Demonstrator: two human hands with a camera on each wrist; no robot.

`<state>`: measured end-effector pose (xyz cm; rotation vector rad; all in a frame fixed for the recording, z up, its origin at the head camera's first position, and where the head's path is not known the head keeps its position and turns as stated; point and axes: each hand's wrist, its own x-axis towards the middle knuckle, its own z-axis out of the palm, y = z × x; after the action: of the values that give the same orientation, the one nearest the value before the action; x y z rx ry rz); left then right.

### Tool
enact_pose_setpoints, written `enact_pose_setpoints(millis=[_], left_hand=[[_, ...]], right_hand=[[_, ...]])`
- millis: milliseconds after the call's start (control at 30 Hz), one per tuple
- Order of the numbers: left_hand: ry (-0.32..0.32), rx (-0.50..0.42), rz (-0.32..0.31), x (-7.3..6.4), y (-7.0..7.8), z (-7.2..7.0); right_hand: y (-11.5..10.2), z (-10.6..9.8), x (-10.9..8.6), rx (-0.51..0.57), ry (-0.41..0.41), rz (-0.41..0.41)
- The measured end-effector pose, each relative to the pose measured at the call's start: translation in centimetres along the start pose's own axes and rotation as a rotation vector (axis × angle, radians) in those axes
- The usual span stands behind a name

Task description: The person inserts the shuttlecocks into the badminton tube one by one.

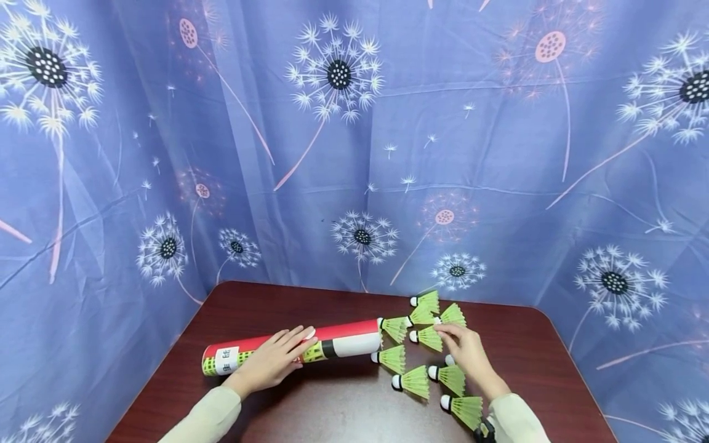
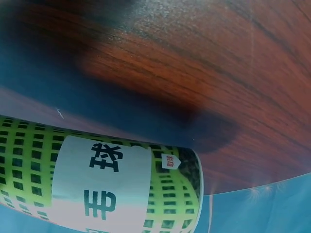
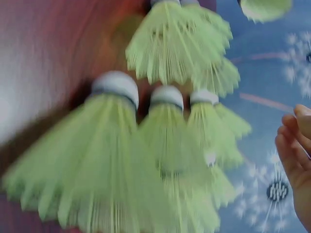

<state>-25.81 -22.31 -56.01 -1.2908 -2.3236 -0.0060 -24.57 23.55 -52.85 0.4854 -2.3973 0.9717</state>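
A red, white and green printed shuttlecock tube [image 1: 351,344] lies on its side; its green end with a white label [image 2: 165,194] fills the lower left wrist view. My left hand [image 1: 271,360] rests across the tube's middle, fingers extended over the top. Several yellow-green shuttlecocks with white heads lie right of the tube. One shuttlecock [image 1: 394,329] has its head at the tube's right end; whether it is inside, I cannot tell. My right hand [image 1: 468,354] is over the group, fingertips by the skirt of one shuttlecock [image 1: 428,338]. In the right wrist view this hand [image 3: 297,155] shows loosely bent fingers with nothing visible between them.
The dark red-brown wooden table [image 1: 332,406] has rounded far corners. A blue curtain [image 1: 354,154] with dandelion prints hangs behind and at both sides. Nearest the right sleeve lies one shuttlecock [image 1: 464,409], beside a dark wrist device [image 1: 485,431].
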Motion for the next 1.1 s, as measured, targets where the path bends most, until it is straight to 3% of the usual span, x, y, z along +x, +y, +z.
enact_pose_setpoints(millis=[333,667,1000,1100], left_hand=[[-0.005,-0.006,-0.004,-0.1,-0.1,-0.1],[-0.014,-0.024,-0.011,-0.4,0.1,-0.3],[-0.003,-0.014,-0.001,-0.3,0.2,-0.5],[-0.003,-0.013,0.002,-0.4,0.2,-0.5]], right_hand=[[4.0,-4.1,-1.2,-0.056,0.018,0.035],[6.0,-5.3,-2.8,-0.065,0.048,0.085],[7.0,-5.0,-3.9,-0.045,-0.126,0.315],[7.2,-4.8,-4.3,-0.06,-0.143,0.335]])
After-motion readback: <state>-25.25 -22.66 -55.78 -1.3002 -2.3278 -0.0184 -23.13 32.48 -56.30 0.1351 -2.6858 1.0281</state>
